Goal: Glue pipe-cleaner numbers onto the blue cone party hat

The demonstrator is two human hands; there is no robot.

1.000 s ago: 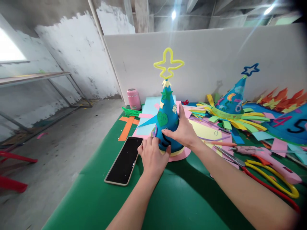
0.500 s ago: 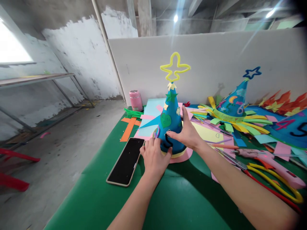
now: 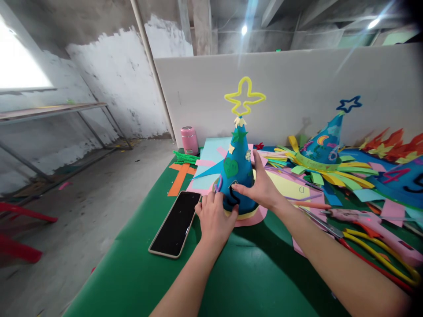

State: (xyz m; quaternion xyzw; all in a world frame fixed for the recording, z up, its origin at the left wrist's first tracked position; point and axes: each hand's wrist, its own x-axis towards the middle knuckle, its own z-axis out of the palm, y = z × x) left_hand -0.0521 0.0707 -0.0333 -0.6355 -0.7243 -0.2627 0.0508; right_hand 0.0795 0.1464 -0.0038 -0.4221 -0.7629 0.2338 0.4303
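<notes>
Head view: right of the phone point(image 3: 174, 224), the blue cone hat point(image 3: 242, 169) is being held upright on the bench point(image 3: 128, 273), base gripped by the left hand point(image 3: 215, 216), side by the right hand point(image 3: 261, 186), apparently for steadiness.

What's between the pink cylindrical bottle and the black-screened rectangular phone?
In the head view, a bundle of fuzzy green pipe cleaners and flat orange paper strips lie between the bottle and the phone.

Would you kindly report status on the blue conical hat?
Left hand at base of blue conical hat, right hand around its side. Hat upright, yellow fuzzy star on top. Flat black phone beside left hand.
</notes>
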